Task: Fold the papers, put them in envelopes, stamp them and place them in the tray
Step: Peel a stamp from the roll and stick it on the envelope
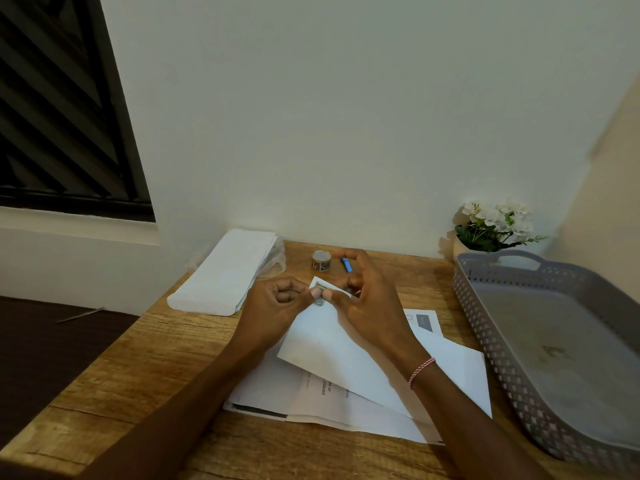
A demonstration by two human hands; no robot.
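Two bare hands meet over a wooden table [145,348]. The left hand [277,306] and the right hand [367,299], fingers curled, both pinch a small greenish stamp [319,296] at the far corner of a white envelope [339,351]. The envelope is plain, unmarked on the side that shows, and lies slanted on a loose pile of printed papers [311,396] in the middle of the table. A pink and white bracelet [421,371] circles the right wrist. At the back left lies a stack of white envelopes [225,271]. Just behind the hands stand a small patterned roll [321,260] and a blue pen [346,265]. On the right sits a grey perforated tray [491,327], with a pot of white flowers [495,220] behind it.
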